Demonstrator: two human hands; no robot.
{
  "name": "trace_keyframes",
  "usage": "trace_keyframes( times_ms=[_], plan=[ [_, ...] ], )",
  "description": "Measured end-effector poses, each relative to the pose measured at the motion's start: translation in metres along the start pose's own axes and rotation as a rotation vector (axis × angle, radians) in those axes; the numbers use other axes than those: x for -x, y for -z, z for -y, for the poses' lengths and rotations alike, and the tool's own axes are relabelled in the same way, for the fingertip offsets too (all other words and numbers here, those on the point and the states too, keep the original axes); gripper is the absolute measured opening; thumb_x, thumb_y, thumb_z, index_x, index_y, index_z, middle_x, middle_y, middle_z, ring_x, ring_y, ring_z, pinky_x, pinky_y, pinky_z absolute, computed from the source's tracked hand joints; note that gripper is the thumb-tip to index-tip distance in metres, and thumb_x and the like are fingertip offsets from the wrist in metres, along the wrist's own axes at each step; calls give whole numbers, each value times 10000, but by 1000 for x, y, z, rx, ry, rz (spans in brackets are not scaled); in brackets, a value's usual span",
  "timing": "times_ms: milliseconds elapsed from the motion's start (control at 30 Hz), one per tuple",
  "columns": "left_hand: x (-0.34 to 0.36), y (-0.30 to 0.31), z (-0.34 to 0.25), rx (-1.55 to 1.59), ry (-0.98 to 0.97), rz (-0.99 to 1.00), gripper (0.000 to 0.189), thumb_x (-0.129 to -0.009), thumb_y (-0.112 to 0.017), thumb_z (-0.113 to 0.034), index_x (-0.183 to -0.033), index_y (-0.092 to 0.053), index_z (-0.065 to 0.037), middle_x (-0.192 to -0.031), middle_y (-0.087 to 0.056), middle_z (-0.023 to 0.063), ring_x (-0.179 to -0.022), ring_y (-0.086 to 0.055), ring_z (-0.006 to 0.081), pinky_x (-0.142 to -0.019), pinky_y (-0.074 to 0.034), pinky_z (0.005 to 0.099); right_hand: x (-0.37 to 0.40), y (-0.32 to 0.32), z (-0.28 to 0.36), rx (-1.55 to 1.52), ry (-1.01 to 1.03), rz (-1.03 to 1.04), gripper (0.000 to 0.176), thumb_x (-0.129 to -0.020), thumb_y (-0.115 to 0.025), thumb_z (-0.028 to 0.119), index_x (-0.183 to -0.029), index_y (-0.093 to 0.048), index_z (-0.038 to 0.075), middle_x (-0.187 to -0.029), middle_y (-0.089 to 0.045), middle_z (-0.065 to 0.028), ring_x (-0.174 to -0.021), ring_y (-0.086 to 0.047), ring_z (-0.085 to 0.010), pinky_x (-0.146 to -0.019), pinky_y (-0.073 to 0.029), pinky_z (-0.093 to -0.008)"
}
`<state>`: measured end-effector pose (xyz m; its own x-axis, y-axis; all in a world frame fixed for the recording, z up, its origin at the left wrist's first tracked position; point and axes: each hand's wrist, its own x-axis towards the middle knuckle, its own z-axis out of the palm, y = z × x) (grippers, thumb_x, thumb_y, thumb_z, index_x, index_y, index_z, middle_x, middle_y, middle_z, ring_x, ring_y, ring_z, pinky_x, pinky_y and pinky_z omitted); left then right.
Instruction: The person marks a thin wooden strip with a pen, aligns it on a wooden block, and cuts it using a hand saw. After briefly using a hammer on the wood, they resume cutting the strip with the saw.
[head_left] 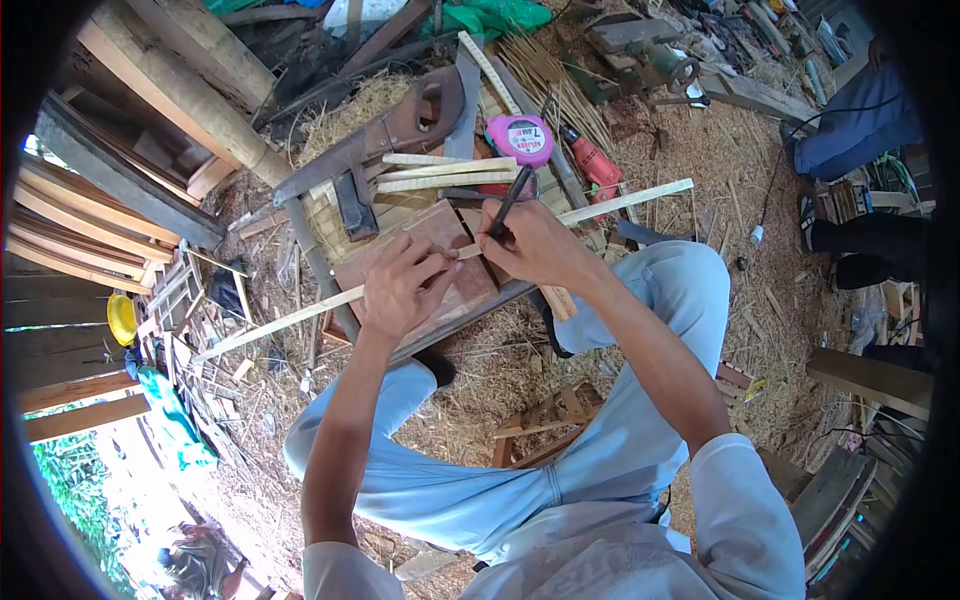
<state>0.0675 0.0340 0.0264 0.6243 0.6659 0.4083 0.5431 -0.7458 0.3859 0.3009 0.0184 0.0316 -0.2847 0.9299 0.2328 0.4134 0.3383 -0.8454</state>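
A long, thin wooden strip (285, 322) lies slantwise across a reddish-brown board (478, 283) on a low bench in front of my knees. My left hand (405, 285) presses its fingers and thumb around the strip near its middle. Just to the right, my right hand (540, 245) grips a black marker (513, 195), tilted with its lower end hidden by the fingers. Behind the hands, several short pale strips (445, 178) lie beside a pink tape measure (520, 138) with part of its tape pulled out.
A handsaw (375, 138) and a hammer-like dark metal head (355, 205) rest on the bench's left side. A red power drill (595, 160) lies at its right. Shavings cover the floor (480, 410). Another person's legs (860, 125) show at the far right, with timber stacked left.
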Motion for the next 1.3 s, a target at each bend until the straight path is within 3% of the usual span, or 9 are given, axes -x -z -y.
trace_keyframes(
  times_ms=[200,267,867,1000,1067,1100,1167,1233,1300],
  plan=[
    [-1,1,-1,-6,-11,-10,159,-744,-848,-122,-792,-704,-75,-806,-646,30,-741,-546,242,-639,-466,374,0,0,-3,3,6,-2,154,-883,-686,95,-889,-578,-14,-631,-579,-108,-540,-554,-219,-531,-428,-359],
    [0,1,1,-11,-14,2,133,-764,-826,-132,-813,-707,-100,-808,-623,19,-751,-548,239,-648,-482,372,-1,0,-1,-76,8,-96,151,-883,-684,94,-887,-579,-14,-650,-588,-106,-559,-565,-217,-540,-442,-353],
    [0,0,2,-13,-18,1,129,-764,-805,-129,-830,-695,-121,-813,-602,6,-766,-556,238,-658,-503,375,0,0,-1,-11,36,-52,124,-880,-685,72,-888,-590,-6,-677,-594,-133,-581,-579,-273,-555,-438,-387],
    [0,0,0,-29,-7,-3,131,-772,-811,-138,-834,-696,-124,-818,-613,4,-755,-553,235,-652,-500,372,2,-2,-5,28,109,-67,116,-889,-679,81,-905,-598,1,-678,-587,-118,-592,-570,-238,-560,-431,-373],
    [0,-1,1,-19,-10,-11,132,-773,-813,-144,-833,-697,-123,-816,-613,6,-752,-552,236,-654,-499,374,2,5,-7,-78,-17,141,107,-899,-675,88,-926,-609,9,-698,-590,-99,-611,-556,-191,-569,-427,-348],
    [0,-1,2,-12,-12,-17,133,-774,-814,-151,-832,-697,-123,-813,-613,7,-750,-550,237,-656,-498,376,1,11,-1,-76,-15,137,107,-899,-675,88,-926,-609,9,-698,-590,-99,-611,-556,-191,-569,-427,-348],
    [0,0,2,-12,-18,-13,133,-776,-816,-157,-834,-702,-119,-810,-614,10,-747,-550,236,-658,-494,376,-2,24,15,-195,-166,-129,96,-915,-670,94,-961,-634,17,-726,-601,-81,-618,-529,-148,-574,-424,-329],
    [1,1,2,-14,-18,-14,133,-777,-817,-163,-835,-707,-114,-806,-615,13,-744,-550,236,-659,-491,377,-1,24,0,-100,-139,-141,109,-919,-686,109,-1006,-670,46,-751,-622,-67,-665,-566,-179,-609,-440,-336],
    [1,3,4,57,18,18,116,-785,-809,-153,-835,-718,-103,-815,-640,15,-742,-553,234,-659,-482,372,5,22,-30,188,292,-162,153,-910,-720,150,-1050,-708,91,-836,-650,-50,-800,-602,-227,-729,-457,-368]
  ],
)
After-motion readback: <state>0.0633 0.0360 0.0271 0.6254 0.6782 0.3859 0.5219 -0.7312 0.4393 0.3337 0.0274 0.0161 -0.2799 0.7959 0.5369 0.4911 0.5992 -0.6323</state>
